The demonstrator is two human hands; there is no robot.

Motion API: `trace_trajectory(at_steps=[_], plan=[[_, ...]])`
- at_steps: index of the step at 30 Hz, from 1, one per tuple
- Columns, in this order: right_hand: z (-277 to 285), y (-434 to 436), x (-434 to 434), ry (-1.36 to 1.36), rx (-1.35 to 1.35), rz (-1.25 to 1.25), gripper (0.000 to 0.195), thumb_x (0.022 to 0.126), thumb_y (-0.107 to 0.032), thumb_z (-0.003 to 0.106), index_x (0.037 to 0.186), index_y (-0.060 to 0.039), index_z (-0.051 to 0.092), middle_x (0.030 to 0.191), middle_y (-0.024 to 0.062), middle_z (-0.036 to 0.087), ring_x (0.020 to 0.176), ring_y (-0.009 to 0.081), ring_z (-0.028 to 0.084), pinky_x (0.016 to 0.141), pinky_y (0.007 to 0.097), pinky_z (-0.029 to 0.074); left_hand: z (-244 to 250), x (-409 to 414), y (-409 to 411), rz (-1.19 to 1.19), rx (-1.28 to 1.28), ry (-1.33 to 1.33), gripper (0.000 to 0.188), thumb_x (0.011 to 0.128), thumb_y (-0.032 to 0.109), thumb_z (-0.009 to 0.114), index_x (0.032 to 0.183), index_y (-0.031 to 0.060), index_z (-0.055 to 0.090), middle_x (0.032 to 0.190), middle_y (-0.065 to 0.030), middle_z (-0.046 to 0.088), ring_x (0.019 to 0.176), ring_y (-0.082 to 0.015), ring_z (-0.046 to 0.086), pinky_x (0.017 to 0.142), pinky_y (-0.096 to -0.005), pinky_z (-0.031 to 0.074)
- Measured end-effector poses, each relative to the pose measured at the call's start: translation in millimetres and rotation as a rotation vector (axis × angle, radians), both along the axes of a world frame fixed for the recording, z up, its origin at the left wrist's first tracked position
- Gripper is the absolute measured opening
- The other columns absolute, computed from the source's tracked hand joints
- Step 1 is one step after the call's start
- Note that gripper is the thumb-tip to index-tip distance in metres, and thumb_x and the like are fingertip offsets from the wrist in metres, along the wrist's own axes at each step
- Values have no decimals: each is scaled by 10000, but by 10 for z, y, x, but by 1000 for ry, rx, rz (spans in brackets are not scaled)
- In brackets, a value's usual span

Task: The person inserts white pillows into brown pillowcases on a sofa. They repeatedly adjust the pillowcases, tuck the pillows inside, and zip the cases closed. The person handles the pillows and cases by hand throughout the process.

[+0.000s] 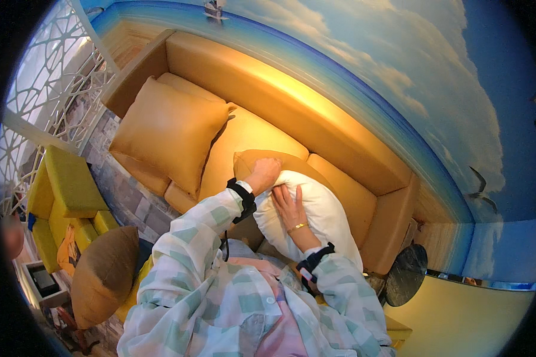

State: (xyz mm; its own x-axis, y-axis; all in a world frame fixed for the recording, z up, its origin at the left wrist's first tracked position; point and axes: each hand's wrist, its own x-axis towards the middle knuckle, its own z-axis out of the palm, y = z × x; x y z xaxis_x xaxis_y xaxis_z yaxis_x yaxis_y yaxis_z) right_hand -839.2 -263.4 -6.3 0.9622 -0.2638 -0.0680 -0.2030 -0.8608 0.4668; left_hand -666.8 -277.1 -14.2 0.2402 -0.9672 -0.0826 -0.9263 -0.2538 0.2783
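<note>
A white cushion insert (326, 209) is partly inside a tan cushion cover (286, 161), in front of my body over the sofa's edge. My left hand (264, 173) is closed at the cover's opening, where the tan and white fabrics meet. What lies inside that fist is hidden. My right hand (290, 209) presses flat on the white insert near the opening, thumb apart from the fingers. Left of them, a plump tan cushion (172, 134) leans on the sofa seat (250, 129).
The tan sofa's backrest (286, 93) runs along a sea-mural wall. At left are a yellow-green armchair (73, 183), a brown cushion (105, 276) and a white lattice screen (49, 76). A dark round tabletop (406, 275) stands by the sofa's right arm. Part of a person (12, 236) shows at far left.
</note>
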Motion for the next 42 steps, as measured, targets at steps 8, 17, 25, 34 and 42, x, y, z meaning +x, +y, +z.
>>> trace_trajectory(at_steps=[8, 17, 25, 34, 42], plan=[[336, -49, 214, -238, 161, -219, 428, 840, -185, 450, 1247, -59, 478, 1384, 103, 347, 1334, 274, 234, 1060, 556, 173, -27, -19, -298, 365, -8, 323, 214, 774, 174, 568, 925, 47, 652, 883, -143, 661, 842, -319, 640, 696, -404, 515], [755, 717, -78, -200, 1208, -330, 505, 801, -195, 516, 1264, -9, 436, 1264, 208, 466, 1161, 360, 455, 982, 404, 356, 55, -71, -353, 369, 27, 569, 312, 762, 161, 550, 1028, 3, 588, 1126, -222, 559, 1059, -345, 534, 865, -421, 441], [-415, 312, -5, -58, 1067, -723, 674, 885, -420, 412, 1378, 2, 232, 1401, 260, 277, 1278, 420, 276, 1064, 445, 221, 58, 61, -352, 150, 47, 319, 283, 803, 208, 525, 1040, 54, 552, 1020, -140, 584, 990, -319, 560, 724, -443, 485], [-634, -308, 258, -97, 1097, -746, 599, 896, -474, 396, 1314, -47, 363, 1365, 225, 346, 1259, 355, 317, 1008, 447, 300, 66, 190, -131, 148, -70, -192, 312, 781, 331, 532, 1026, 141, 569, 943, -87, 562, 906, -265, 540, 684, -406, 434], [-841, -709, 487, -110, 1041, -715, 565, 895, -416, 425, 1329, -62, 352, 1360, 210, 357, 1259, 342, 324, 1013, 423, 300, 409, 530, -246, 28, 134, 251, 283, 776, 313, 525, 864, 78, 655, 855, -142, 651, 839, -312, 621, 636, -433, 478]])
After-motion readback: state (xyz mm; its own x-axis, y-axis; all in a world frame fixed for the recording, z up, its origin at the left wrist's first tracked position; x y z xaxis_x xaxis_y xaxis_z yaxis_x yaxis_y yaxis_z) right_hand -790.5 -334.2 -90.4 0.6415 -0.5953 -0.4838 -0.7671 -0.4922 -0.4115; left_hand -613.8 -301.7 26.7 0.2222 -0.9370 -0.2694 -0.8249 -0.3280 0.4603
